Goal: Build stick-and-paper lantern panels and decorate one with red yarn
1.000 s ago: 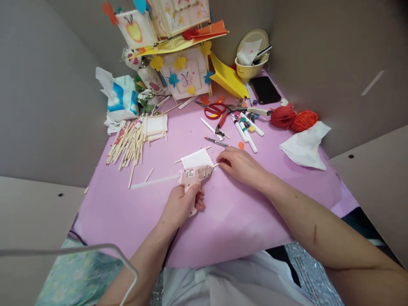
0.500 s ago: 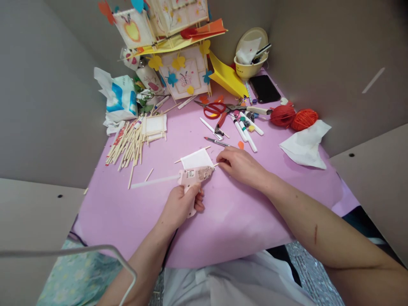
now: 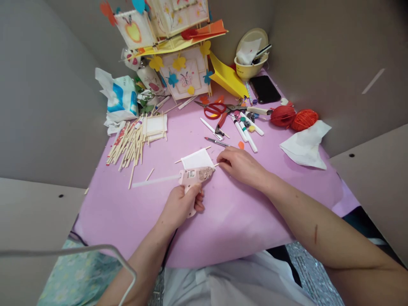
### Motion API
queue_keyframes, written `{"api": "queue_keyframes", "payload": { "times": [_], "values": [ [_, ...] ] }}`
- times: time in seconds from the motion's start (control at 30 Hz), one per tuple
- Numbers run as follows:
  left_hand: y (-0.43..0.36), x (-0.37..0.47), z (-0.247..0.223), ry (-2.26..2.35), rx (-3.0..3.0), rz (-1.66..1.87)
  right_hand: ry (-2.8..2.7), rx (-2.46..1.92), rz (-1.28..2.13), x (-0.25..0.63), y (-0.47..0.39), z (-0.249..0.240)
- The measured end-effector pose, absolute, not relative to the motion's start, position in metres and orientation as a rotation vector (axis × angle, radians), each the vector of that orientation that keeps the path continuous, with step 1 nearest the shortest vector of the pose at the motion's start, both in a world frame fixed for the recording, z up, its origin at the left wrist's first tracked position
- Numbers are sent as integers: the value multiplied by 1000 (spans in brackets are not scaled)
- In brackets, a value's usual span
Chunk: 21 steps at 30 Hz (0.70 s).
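Note:
My left hand (image 3: 188,200) is wrapped round the handle of a pale pink hot glue gun (image 3: 195,176), with a long clear glue stick (image 3: 156,181) sticking out of its back. The gun's nozzle points right, at the near right corner of a small white panel (image 3: 198,159) that has a thin wooden stick (image 3: 208,147) along its far edge. With its fingers pinched, my right hand (image 3: 234,162) holds the end of another wooden stick (image 3: 217,164) at the panel's near edge. The gun hides most of that near stick.
A pile of wooden sticks (image 3: 129,142) lies at the left, beside a tissue pack (image 3: 123,97). A decorated stick-and-paper house (image 3: 185,72) stands at the back. Red scissors (image 3: 214,111), pliers (image 3: 222,121), markers (image 3: 248,134), a phone (image 3: 265,89) and red yarn balls (image 3: 304,120) lie behind and to the right.

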<state>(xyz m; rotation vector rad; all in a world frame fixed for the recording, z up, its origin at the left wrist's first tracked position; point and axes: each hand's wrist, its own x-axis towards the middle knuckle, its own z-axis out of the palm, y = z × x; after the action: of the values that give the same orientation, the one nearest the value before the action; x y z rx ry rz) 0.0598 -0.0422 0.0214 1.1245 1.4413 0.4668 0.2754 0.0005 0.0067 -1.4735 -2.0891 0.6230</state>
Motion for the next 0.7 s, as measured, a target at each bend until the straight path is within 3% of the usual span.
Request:
{"api": "queue_keyframes", "payload": {
  "times": [0.7],
  "values": [
    [-43, 51, 24, 1464, 1114, 463, -2108, -1481, 628, 276, 0, 7]
  ]
}}
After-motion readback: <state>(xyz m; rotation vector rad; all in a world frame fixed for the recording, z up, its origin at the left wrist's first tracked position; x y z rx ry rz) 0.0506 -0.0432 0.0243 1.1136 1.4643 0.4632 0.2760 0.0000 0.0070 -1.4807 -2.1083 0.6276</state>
